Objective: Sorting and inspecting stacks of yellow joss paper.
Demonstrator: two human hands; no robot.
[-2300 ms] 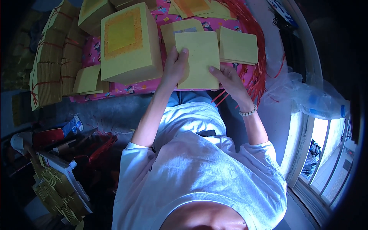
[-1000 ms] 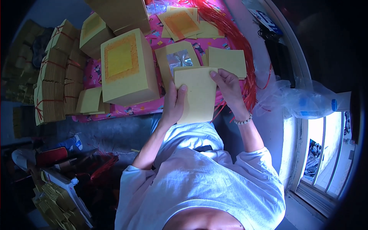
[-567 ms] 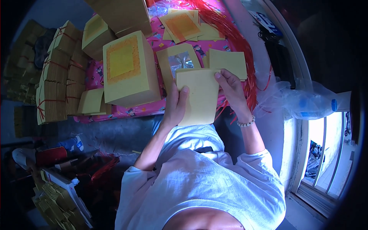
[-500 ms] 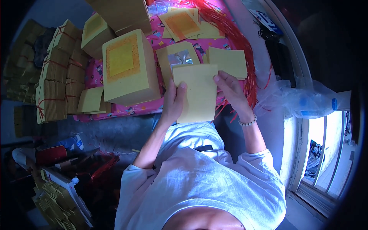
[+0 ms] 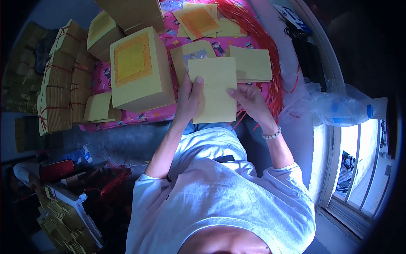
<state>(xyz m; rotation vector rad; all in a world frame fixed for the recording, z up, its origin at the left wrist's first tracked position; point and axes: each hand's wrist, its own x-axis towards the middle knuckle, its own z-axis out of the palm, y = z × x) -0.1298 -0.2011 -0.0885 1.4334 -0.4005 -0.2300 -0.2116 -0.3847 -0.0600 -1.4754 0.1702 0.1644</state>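
Observation:
Upright in front of me, a plain pale-yellow sheet of paper (image 5: 216, 91) is held between my two hands; whether several sheets lie together cannot be told. My left hand (image 5: 189, 100) grips its left edge, thumb on the front and fingers behind. At the right edge, my right hand (image 5: 253, 103) pinches with its thumb across the front and the other fingers curled. Behind it lies another yellow sheet with a silver foil patch (image 5: 194, 55), partly covered. A small pile of plain yellow sheets (image 5: 252, 63) lies beyond my right hand.
A tall block of yellow paper with an orange-and-yellow printed square (image 5: 133, 63) stands left on the pink patterned cloth (image 5: 148, 116). Bundles tied with red string (image 5: 59, 82) are further left. Red strands (image 5: 270, 55) hang over the right edge, near a plastic bag (image 5: 338, 106).
Both hands and the held sheet have moved slightly away from my body. My right hand has slid down the sheet's right edge, from near its top corner to about mid-height.

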